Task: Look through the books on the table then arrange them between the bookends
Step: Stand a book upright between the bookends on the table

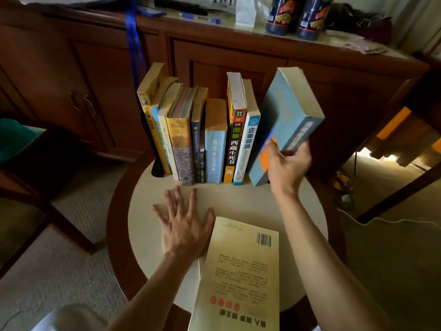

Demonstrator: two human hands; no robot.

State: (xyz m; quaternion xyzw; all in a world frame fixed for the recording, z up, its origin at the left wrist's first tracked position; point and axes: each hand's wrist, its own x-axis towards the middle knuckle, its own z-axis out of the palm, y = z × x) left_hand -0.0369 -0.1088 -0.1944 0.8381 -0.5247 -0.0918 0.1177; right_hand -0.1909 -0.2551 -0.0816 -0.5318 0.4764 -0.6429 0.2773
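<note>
A row of several books (216, 139) stands upright at the far side of the round table (238, 201), against a black bookend (157, 168) on its left end. My right hand (286, 166) grips a thick blue book (284, 120) by its lower spine, tilted to the right, its bottom corner on the table beside the row's right end. My left hand (185, 223) rests flat on the tabletop with fingers spread. A cream book (241, 275) lies back cover up at the table's near edge, just right of my left wrist. The right bookend is not visible.
A dark wooden cabinet (214, 68) runs behind the table, with two dark bottles (296, 15), pens and papers on top. A blue ribbon (134, 44) hangs down its front. A wooden chair (35, 177) stands on the left, carpet around.
</note>
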